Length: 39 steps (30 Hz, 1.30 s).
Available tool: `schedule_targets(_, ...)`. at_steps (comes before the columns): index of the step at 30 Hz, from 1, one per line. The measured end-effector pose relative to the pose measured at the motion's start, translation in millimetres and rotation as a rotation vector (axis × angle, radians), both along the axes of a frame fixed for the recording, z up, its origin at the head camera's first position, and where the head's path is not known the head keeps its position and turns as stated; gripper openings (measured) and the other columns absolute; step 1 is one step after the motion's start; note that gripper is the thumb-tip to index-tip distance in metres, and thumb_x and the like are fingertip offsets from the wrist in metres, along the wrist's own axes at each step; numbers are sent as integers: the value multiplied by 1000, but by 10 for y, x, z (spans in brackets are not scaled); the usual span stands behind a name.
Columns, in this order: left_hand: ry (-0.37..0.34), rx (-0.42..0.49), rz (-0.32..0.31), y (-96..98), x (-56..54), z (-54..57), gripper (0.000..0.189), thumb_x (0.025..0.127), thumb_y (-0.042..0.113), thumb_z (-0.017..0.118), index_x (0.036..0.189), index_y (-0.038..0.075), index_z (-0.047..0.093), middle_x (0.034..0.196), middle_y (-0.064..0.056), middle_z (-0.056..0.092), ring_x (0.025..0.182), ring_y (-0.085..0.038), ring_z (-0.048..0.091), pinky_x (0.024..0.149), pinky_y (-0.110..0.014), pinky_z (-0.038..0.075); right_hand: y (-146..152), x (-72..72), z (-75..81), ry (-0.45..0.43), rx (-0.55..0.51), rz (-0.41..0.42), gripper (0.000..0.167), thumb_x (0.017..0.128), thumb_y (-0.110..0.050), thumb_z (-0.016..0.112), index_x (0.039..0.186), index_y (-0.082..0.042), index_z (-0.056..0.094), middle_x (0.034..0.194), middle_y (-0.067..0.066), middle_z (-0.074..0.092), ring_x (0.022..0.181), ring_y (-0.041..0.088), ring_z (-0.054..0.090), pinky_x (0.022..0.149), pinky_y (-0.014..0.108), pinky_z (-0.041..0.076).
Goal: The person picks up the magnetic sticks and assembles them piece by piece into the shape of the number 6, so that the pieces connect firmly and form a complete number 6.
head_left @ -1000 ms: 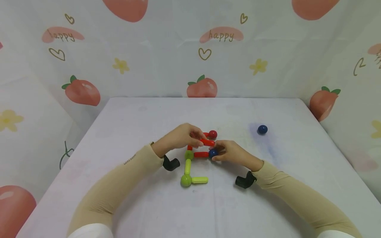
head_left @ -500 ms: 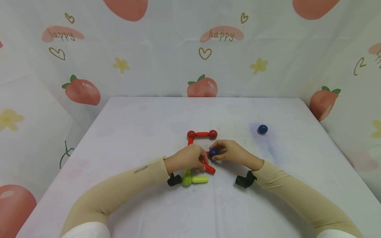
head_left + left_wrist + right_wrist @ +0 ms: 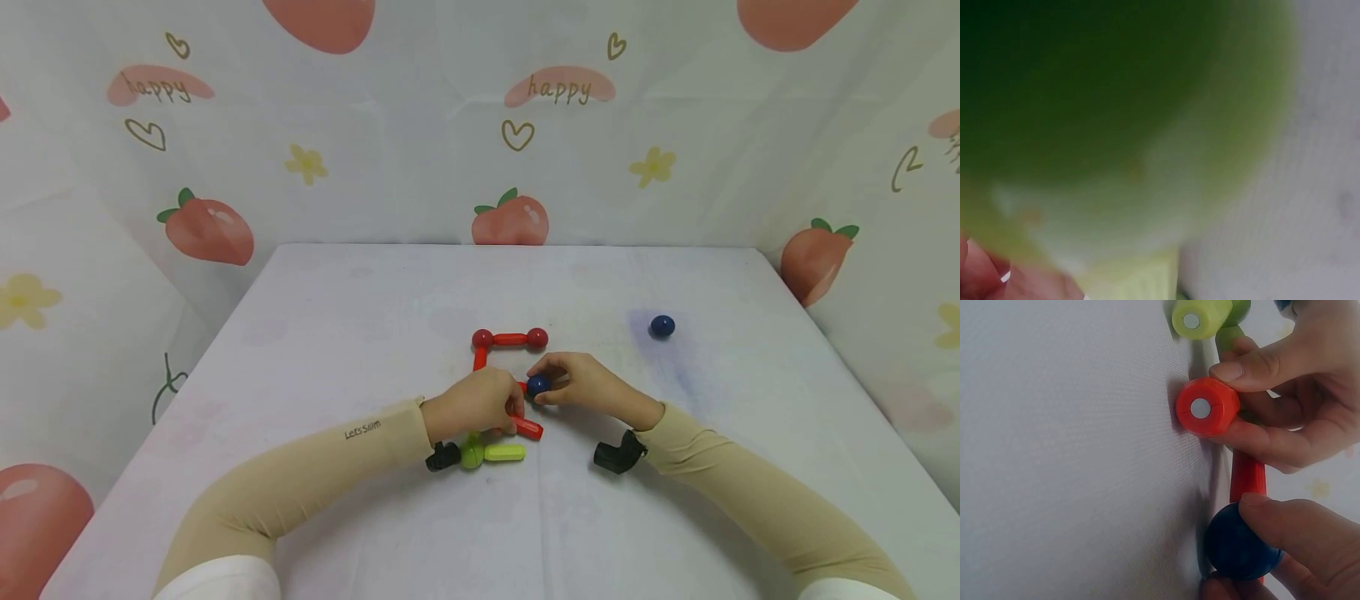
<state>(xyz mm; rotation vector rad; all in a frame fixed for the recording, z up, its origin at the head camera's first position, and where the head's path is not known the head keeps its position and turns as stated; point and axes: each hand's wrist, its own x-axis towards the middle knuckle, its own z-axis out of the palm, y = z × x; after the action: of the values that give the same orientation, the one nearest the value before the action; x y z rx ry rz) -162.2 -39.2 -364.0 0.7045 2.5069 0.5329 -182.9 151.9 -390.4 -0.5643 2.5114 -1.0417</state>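
Observation:
In the head view my left hand [image 3: 480,403] pinches a red magnetic rod [image 3: 529,428], which slants low over the table between two arms of a ball-and-rod figure. The right wrist view shows that rod's pale round end [image 3: 1200,409] between thumb and fingers. My right hand [image 3: 588,387] holds a dark blue ball [image 3: 1241,542] at the end of another red rod [image 3: 1248,478]. Nearer me are a green ball [image 3: 472,452] and a yellow-green rod [image 3: 505,452]. A blurred green ball [image 3: 1116,125] fills most of the left wrist view. My left hand hides the figure's middle.
Behind the hands, a red rod [image 3: 510,339] joins two red balls [image 3: 482,339]. A loose dark blue ball [image 3: 662,326] lies at the back right of the white table [image 3: 360,292]. Black wrist cameras [image 3: 618,454] sit low beside both hands.
My left hand has come toward me with its red rod, from above the blue ball's level to just behind the yellow-green rod. The right hand stays at the blue ball.

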Motion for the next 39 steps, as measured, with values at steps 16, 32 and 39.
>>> schedule_targets(16,2,77,92,-200,-60,216,20,80,22,73,99,16,71,81,5,66,67,-11,58,61,-22,47,-10,-5,-2,22,14,8,35,78,-18,75,110,-11,64,109,7,66,101,19,62,88,35,53)
schedule_targets(32,-100,217,343,-638,-327,-50,19,78,23,76,95,24,70,98,1,66,92,-16,58,67,-25,47,-11,-9,-10,9,31,-2,36,78,-18,76,111,-12,64,109,6,65,101,19,61,87,34,53)
schedule_targets(39,-117,217,340,-636,-325,-101,20,75,23,78,94,24,70,97,0,66,90,-15,58,65,-25,46,-11,-16,-8,-5,27,-5,36,78,-18,75,111,-12,63,110,6,65,101,19,61,85,33,54)
